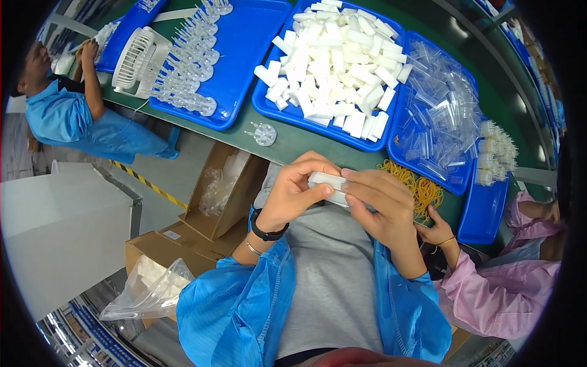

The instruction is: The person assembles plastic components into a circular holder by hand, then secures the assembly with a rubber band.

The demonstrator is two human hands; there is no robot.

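- Green table, blue tray of white blocks
- Cardboard box near; co-worker's hand by yellow bands
- Left hand, right hand: both grasping white piece

- Left hand: you can pass forward along the green table strip between the left tray and the centre tray. A clear pronged disc stands in this lane.
- Straight ahead: the centre tray's rim and heaped white blocks bar you from low travel.
- Right hand: yellow bands and a co-worker's hand crowd your right side.
- The centre tray and right tray leave you little gap.
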